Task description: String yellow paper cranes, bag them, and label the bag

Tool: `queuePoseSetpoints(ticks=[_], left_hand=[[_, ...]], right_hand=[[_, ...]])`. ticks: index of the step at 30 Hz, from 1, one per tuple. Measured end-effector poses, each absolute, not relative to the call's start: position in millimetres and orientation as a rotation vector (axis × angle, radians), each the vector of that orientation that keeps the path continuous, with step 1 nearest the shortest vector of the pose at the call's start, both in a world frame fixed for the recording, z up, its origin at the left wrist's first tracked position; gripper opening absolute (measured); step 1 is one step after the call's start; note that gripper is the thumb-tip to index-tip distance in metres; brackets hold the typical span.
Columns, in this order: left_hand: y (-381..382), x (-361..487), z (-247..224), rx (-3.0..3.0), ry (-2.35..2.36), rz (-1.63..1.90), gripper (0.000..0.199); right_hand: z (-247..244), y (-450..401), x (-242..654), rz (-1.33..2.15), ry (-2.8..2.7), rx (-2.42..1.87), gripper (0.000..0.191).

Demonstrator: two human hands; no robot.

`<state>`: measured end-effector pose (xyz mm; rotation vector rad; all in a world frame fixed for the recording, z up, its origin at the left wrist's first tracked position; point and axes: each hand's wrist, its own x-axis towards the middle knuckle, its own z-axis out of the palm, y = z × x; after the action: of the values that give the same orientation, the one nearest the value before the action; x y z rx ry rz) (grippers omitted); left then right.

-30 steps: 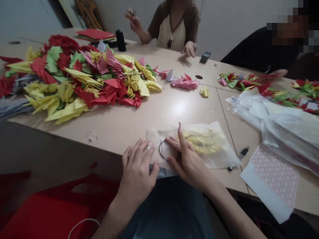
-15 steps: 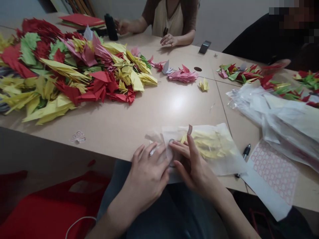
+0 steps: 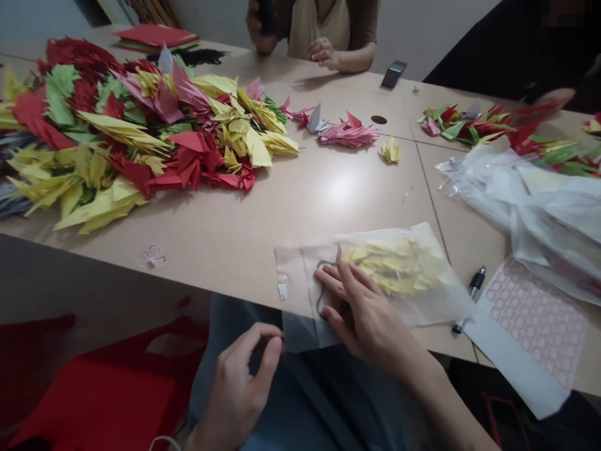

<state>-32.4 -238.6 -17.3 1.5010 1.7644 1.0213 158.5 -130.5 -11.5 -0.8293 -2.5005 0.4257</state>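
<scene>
A translucent white bag [image 3: 300,307] lies across the table's near edge, with folded yellow paper pieces [image 3: 399,266] visible inside its right part. My right hand [image 3: 357,300] rests on the bag's middle, its fingers over a dark cord [image 3: 320,291]. A small pinkish strip stands up by its fingertips. At the bag's lower left corner, my left hand [image 3: 248,369] has thumb and forefinger curved close together; whether they pinch the edge is hard to tell. A small whitish piece [image 3: 282,288] shows at the bag's left end.
Red, yellow, green and pink folded paper [image 3: 188,156] is heaped at left. A pen [image 3: 469,297], a sticker sheet [image 3: 535,326] and plastic bags [image 3: 530,200] are at right. Small stickers [image 3: 151,256] lie left. Two people sit across the table.
My left hand has moved down and left, off the bag's flap, which now lies flat. My right hand stays on the bag, fingers lowered. The person opposite has raised the dark object.
</scene>
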Motion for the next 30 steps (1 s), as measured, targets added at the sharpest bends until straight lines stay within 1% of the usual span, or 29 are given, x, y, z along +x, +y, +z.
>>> queuePoseSetpoints(ticks=[3,7,9,11,13,16,21,23,25,27,30], left_hand=[[-233,-26,-16,1.250,1.696,0.955,0.021],[-220,-20,-6,1.207,1.577,1.085,0.018],[-212,-19,-2,1.354,1.540,1.154,0.020],[-204,-18,1,1.649,1.586,1.193,0.022],[-196,-17,2,1.980,1.680,1.179,0.021],[-187,-13,2,2.274,1.764,1.076,0.018],[-177,-12,-3,2.405,1.718,0.864,0.007],[-174,-14,-4,2.414,1.667,0.835,0.011],[-172,-15,-4,2.432,1.629,0.794,0.021],[-170,-16,-3,2.451,1.621,0.743,0.029],[-170,-16,-3,2.473,1.627,0.713,0.032]], right_hand=[[-10,-130,161,0.503,-2.498,-0.832,0.080],[-11,-130,163,0.575,-2.484,-0.809,0.080],[-11,-130,164,0.613,-2.469,-0.794,0.080],[-11,-130,164,0.644,-2.455,-0.782,0.079],[-10,-130,165,0.670,-2.428,-0.767,0.078],[-9,-131,165,0.754,-2.323,-0.743,0.074],[-11,-132,167,0.878,-2.064,-0.819,0.069],[-12,-133,167,0.896,-1.955,-0.874,0.066],[-12,-135,167,0.869,-1.882,-0.923,0.064],[-12,-136,168,0.779,-1.898,-0.952,0.066],[-13,-136,171,0.626,-2.006,-0.977,0.072]])
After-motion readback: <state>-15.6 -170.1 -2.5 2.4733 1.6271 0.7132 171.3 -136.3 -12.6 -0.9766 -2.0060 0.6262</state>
